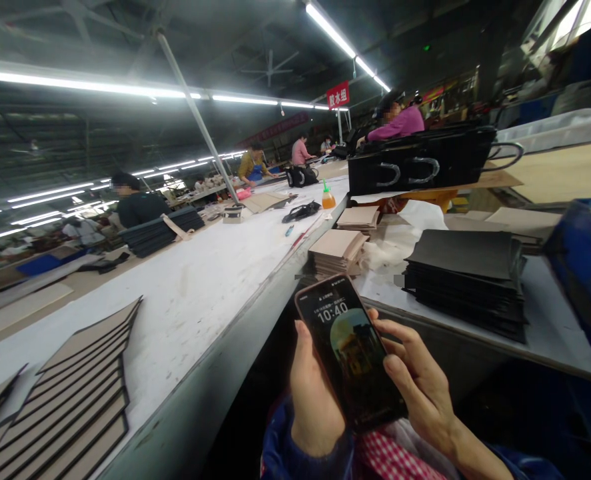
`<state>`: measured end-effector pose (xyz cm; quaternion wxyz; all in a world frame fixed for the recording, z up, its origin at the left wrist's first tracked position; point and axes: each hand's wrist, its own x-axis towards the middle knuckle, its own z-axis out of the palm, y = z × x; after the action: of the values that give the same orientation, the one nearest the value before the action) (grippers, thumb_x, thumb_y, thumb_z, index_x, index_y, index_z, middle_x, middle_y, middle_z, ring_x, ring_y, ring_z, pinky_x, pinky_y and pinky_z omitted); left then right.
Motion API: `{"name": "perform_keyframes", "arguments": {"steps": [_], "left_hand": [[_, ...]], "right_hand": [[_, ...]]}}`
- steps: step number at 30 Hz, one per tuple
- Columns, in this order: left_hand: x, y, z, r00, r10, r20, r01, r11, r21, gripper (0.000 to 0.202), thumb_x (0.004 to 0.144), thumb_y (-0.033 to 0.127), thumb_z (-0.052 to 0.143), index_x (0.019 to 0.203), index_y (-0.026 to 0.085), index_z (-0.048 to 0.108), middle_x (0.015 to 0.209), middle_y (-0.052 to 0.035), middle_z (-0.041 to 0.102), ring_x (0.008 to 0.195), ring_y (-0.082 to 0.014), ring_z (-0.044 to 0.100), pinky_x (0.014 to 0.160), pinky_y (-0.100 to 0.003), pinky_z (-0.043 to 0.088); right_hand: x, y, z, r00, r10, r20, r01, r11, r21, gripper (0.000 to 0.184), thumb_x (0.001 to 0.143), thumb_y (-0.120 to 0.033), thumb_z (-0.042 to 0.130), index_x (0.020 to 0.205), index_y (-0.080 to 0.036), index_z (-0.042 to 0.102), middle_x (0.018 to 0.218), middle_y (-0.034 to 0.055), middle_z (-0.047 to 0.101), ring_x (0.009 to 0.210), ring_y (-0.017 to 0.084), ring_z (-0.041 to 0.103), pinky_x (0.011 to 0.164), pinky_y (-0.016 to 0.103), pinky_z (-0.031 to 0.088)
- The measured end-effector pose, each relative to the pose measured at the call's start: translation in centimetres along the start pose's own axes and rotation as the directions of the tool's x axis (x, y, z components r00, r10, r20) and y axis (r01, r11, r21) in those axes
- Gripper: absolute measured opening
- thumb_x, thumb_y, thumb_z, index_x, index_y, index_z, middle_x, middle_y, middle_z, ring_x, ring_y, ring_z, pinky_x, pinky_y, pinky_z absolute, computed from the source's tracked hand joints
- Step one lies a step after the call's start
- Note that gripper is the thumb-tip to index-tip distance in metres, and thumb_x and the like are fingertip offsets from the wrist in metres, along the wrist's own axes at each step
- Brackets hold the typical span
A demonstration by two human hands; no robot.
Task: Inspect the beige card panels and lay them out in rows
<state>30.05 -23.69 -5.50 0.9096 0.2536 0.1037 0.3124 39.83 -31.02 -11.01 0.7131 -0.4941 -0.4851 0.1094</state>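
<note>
The hands are closed around a smartphone (pixel 350 353) held tilted over the lap, between the two tables and touching neither. The left hand (pixel 311 393) cradles its lower left side with the thumb lying along the edge, while the right hand (pixel 418 380) curls its fingers (pixel 388 327) around the right edge, so neither hand is spread. The lit lock screen reads 10:40. The phone should be light and stiff, with slick glass that could crack if dropped, so the surest hold is by its long edges with the palm behind it. A blue sleeve (pixel 282 447) and red-checked cloth (pixel 390 460) show below it. On the table to the right (pixel 550 327), near its front edge, sits a tall stack of black paper panels (pixel 462 287), with a stack of tan card (pixel 336 250) toward the table's left edge and black paper bags with cord handles (pixel 420 163) farther back. Overlapping black-edged card pieces (pixel 70 380) lie along the near edge of the long white table (pixel 185 313) to the left. A co-worker in a pink top (pixel 400 123) sits beyond the bags.
</note>
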Motion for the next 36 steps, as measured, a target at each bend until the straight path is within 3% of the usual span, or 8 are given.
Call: {"name": "perform_keyframes", "arguments": {"steps": [12, 23, 29, 36], "left_hand": [[0.2, 0.07, 0.09, 0.999, -0.032, 0.006, 0.032, 0.999, -0.005, 0.06, 0.09, 0.058, 0.035, 0.107, 0.012, 0.069, 0.105, -0.0158, 0.069, 0.112, -0.0323, 0.058, 0.099, -0.048, 0.042], [0.15, -0.06, -0.16, 0.996, -0.026, 0.083, 0.025, 0.999, 0.022, 0.065, 0.089, 0.061, 0.032, 0.104, 0.01, 0.07, 0.104, -0.0169, 0.069, 0.111, -0.0332, 0.058, 0.099, -0.049, 0.042], [0.0, -0.07, -0.17, 0.996, -0.015, 0.093, 0.014, 1.0, 0.007, 0.065, 0.09, 0.059, 0.03, 0.106, 0.01, 0.07, 0.106, -0.0169, 0.068, 0.111, -0.0329, 0.058, 0.099, -0.049, 0.042], [0.01, -0.12, -0.18, 0.997, -0.009, 0.082, 0.009, 1.0, -0.006, 0.065, 0.091, 0.058, 0.03, 0.106, 0.009, 0.07, 0.107, -0.0175, 0.068, 0.111, -0.0331, 0.058, 0.099, -0.049, 0.042]], "right_hand": [[0.04, 0.11, -0.06, 0.999, -0.024, 0.029, 0.023, 0.999, 0.049, 0.03, 0.097, -0.029, 0.045, 0.126, -0.029, 0.049, 0.123, 0.0078, 0.06, 0.103, 0.02, 0.064, 0.077, 0.025, 0.056], [-0.18, 0.49, -0.16, 0.999, -0.02, 0.037, 0.018, 0.998, 0.053, 0.032, 0.097, -0.029, 0.044, 0.128, -0.033, 0.047, 0.124, 0.0044, 0.059, 0.104, 0.018, 0.062, 0.079, 0.022, 0.054], [-0.14, 0.39, -0.14, 0.999, -0.017, 0.047, 0.015, 0.999, 0.041, 0.031, 0.097, -0.03, 0.043, 0.128, -0.032, 0.047, 0.115, 0.0045, 0.063, 0.092, 0.016, 0.065, 0.075, 0.021, 0.053], [-0.28, 0.57, -0.16, 0.999, -0.006, 0.052, 0.004, 0.999, 0.032, 0.032, 0.097, -0.03, 0.043, 0.129, -0.033, 0.045, 0.118, 0.0035, 0.061, 0.095, 0.015, 0.063, 0.077, 0.02, 0.052]]}}
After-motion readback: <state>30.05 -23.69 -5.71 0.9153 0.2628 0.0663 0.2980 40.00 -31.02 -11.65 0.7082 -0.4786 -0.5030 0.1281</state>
